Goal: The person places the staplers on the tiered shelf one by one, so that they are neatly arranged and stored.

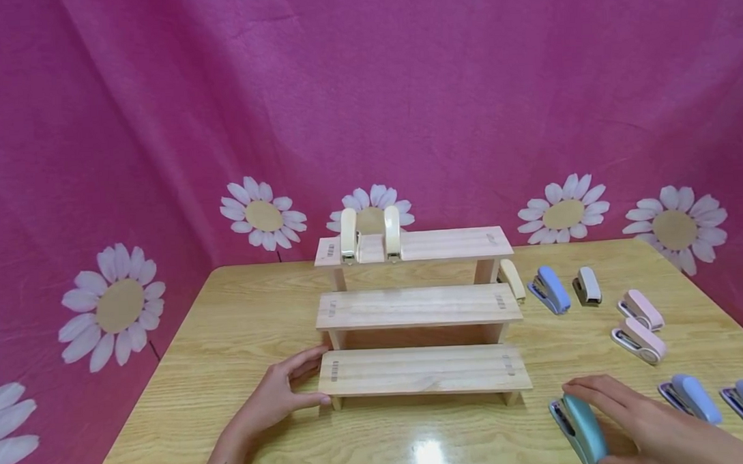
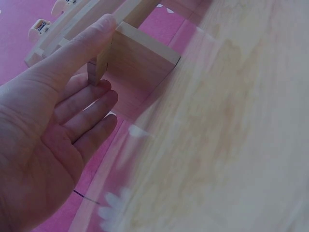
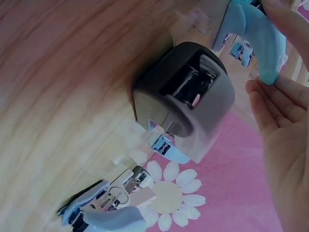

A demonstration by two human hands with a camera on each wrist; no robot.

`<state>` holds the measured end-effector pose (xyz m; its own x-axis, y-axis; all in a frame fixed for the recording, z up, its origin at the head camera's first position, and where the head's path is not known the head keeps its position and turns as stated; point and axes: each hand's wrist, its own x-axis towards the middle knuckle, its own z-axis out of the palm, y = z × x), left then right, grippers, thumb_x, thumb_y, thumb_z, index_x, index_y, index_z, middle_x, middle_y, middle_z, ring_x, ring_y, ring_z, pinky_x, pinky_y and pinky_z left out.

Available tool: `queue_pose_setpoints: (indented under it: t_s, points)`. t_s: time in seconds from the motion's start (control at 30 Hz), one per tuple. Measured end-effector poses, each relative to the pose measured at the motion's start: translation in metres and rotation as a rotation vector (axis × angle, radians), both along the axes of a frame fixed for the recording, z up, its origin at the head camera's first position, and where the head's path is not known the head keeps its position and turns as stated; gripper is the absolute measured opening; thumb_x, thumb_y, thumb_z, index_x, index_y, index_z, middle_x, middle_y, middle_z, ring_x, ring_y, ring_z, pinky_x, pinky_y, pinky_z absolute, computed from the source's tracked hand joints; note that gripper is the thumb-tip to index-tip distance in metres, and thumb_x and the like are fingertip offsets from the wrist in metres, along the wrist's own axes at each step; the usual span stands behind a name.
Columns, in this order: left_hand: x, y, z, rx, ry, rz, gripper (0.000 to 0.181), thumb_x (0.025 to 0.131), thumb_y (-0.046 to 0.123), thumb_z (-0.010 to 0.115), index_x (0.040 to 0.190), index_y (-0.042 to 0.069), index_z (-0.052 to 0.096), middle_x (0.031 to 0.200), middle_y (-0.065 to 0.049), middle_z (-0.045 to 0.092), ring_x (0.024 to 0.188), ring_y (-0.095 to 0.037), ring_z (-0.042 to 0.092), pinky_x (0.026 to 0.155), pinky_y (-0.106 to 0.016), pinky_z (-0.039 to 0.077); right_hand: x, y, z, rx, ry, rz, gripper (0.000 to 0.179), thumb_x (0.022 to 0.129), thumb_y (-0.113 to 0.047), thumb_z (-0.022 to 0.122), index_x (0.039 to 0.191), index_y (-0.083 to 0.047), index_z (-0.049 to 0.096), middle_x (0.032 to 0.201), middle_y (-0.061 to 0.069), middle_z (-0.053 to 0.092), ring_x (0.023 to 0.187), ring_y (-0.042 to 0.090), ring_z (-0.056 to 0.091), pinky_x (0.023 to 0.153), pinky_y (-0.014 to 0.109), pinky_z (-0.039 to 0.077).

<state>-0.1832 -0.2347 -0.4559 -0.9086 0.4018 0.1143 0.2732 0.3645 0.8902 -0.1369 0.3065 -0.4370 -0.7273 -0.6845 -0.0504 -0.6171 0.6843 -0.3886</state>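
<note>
Across the back and sides, a pink curtain (image 1: pixel 404 108) printed with white daisies (image 1: pixel 263 215), shown whole only in the head view. Below it, a wood-grained bench (image 1: pixel 227 332). Near its middle, a wooden rack (image 1: pixel 421 370) of three steps. In the left wrist view, a side panel beneath a step, hidden from above.

At the left end of the lowest step, the left hand (image 1: pixel 279 399): thumb along one face, index finger behind, pinching the board lightly. Visible only from the left wrist: the other fingers loosely bent, clear of the wood.

Near the bench's front right, the right hand (image 1: pixel 648 424), pinching a teal stapler (image 1: pixel 584 429) end to end between thumb and fingers. From the right wrist, fingertips plain to see at one end of it; cannot tell whether touching the bench underneath.

Beside that hand, two lavender staplers (image 1: pixel 697 399). Looming in the right wrist view alone, the open end of a shadowed grey stapler (image 3: pixel 203 121); cannot match it to one from above. Farther back, a blue stapler (image 1: pixel 553 289), two pink staplers (image 1: pixel 642 338) side by side, a cream stapler (image 1: pixel 512 280) partly behind the rack. Upright on the top step, toward its left, two more cream staplers (image 1: pixel 349 234). Smallest, a stubby white stapler (image 1: pixel 588 284).
</note>
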Motion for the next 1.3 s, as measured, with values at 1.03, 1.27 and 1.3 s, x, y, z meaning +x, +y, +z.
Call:
queue_pose_setpoints:
  t_s: [1.03,1.27,1.3]
  points:
    - [-0.001,-0.002,-0.002,-0.007,0.006,-0.017,0.080,0.079,0.027,0.081,0.144,-0.002,0.044,0.144,-0.024,0.051,0.131,-0.039,0.051,0.109,-0.042,0.047,-0.032,-0.032,0.055,-0.377,0.881,0.100,0.085,0.087,-0.064,0.057,0.122,0.013,0.056,0.115,0.018,0.059,0.132,-0.002,0.039,0.118,0.006,0.026]
    - [-0.001,0.000,-0.002,-0.015,-0.002,-0.012,0.080,0.079,0.029,0.081,0.144,-0.001,0.045,0.145,-0.022,0.050,0.131,-0.039,0.051,0.109,-0.041,0.047,-0.052,-0.047,0.079,-0.410,0.994,0.175,0.081,0.090,-0.060,0.057,0.118,0.016,0.057,0.107,0.024,0.061,0.122,0.006,0.046,0.117,0.010,0.032]
    - [-0.001,0.000,-0.002,-0.018,-0.002,-0.010,0.080,0.079,0.029,0.081,0.144,-0.001,0.045,0.145,-0.022,0.051,0.131,-0.039,0.051,0.109,-0.041,0.048,-0.055,-0.049,0.083,-0.409,1.010,0.179,0.080,0.090,-0.060,0.057,0.118,0.016,0.057,0.107,0.024,0.062,0.117,0.007,0.048,0.111,0.009,0.038]
